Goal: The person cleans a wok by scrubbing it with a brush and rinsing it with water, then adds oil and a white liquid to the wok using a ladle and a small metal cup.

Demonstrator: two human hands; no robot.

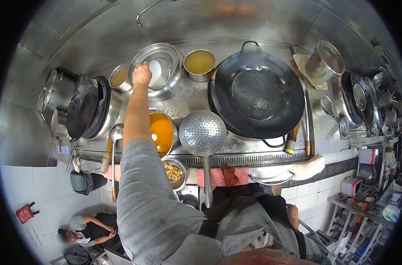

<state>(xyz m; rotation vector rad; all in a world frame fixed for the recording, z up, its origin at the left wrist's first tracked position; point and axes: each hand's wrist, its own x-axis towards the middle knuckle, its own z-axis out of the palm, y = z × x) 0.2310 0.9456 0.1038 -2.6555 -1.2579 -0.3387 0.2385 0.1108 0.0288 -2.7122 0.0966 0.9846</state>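
My left hand (142, 73) reaches forward over a metal basin (173, 54) at the back of the stove. Its fingers are closed on the rim of a small white bowl (155, 69), tilted inside the basin. Above, a tap (139, 21) runs a thin stream into the basin. My right hand (292, 215) hangs low by my side, its fingers mostly hidden. A wok (258, 95) with a little liquid sits on the burner. Near my left forearm are a pot of orange liquid (161, 132) and a perforated skimmer (203, 133).
A pot of yellowish liquid (199, 62) stands beside the basin. A bowl of brown pieces (174, 173) is at the front edge. A ladle (115, 134) lies left of my arm, and stacked woks (88, 108) stand farther left. A person (93, 229) sits at lower left.
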